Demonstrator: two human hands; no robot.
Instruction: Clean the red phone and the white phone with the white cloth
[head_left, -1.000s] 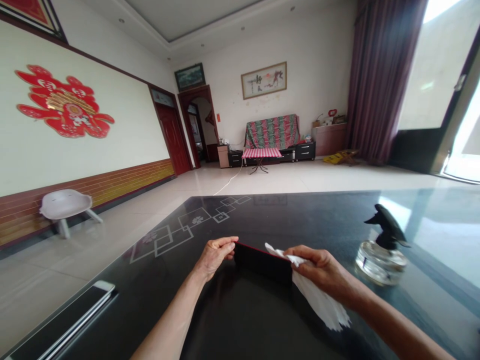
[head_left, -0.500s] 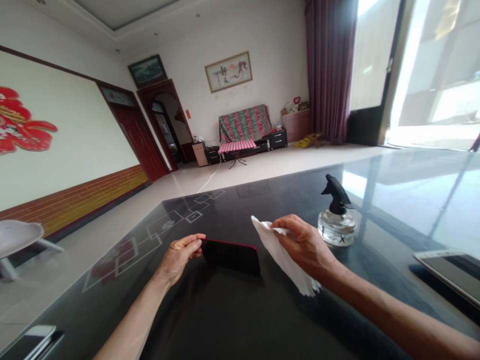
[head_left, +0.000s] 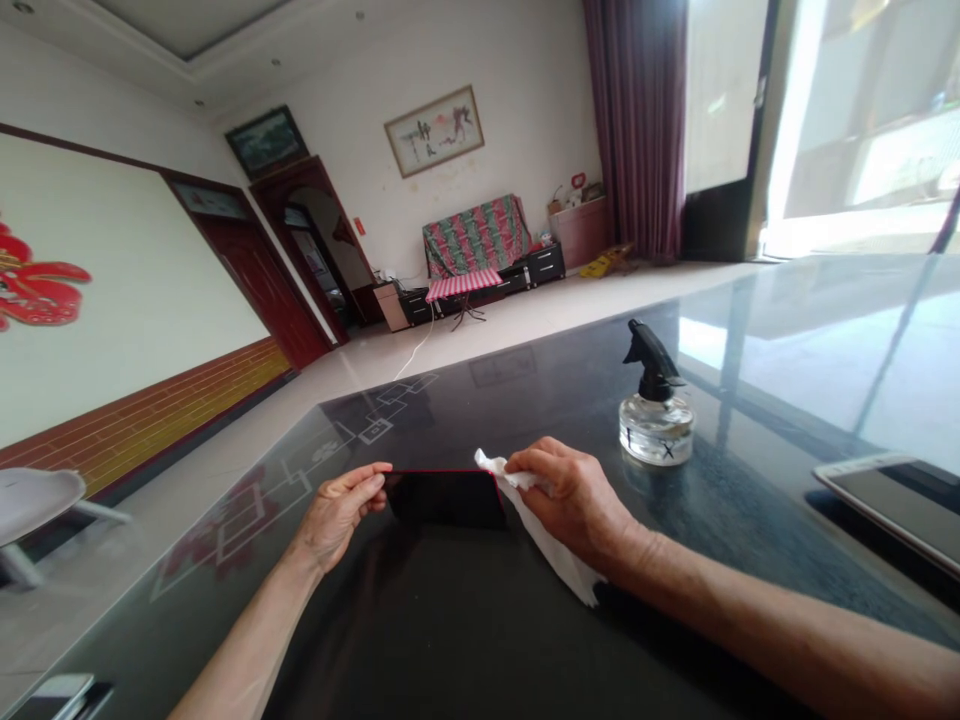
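Note:
Between finger and thumb, my left hand pinches the upper left corner of a smartphone with a red edge. The phone is tilted up on its long side, its black face towards me, over the dark glossy table. A white tissue is bunched in my right hand and hangs down below it. The tissue's top end meets the phone's upper right corner. Beyond my right hand stands a clear spray bottle with a black trigger head.
At the right lies a larger phone, and another white phone shows at the lower left corner. A pale plastic stool stands on the floor to the left. Farther off is a small folding table with a pink-striped top.
My right hand has moved left with the tissue, from apart from the phone to its right corner. The phone now faces me more squarely. The whole view has shifted slightly.

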